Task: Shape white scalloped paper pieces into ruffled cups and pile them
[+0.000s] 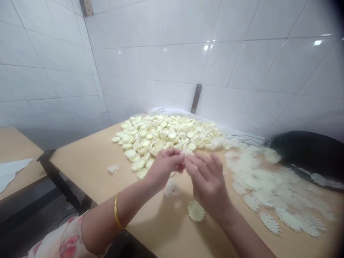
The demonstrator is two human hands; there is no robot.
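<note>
My left hand (163, 168) and my right hand (208, 182) meet above the tan table (88, 168), fingertips pinched together on a small pale frilled piece (184, 154) that is mostly hidden between them. A gold bangle sits on my left wrist. Behind the hands lies a big heap of cream-yellow fluted cups (163, 138). To the right spreads a layer of flat white frilled discs (271, 190). One pale yellow frilled disc (196, 210) lies on the table just below my right hand, and a blurred white piece (172, 188) lies under the hands.
A stray white piece (113, 168) lies left of the heap. A black curved object (306, 154) rests at the right edge against the white tiled wall. White sheeting lies behind the heap. A second table (13, 150) stands at left across a dark gap.
</note>
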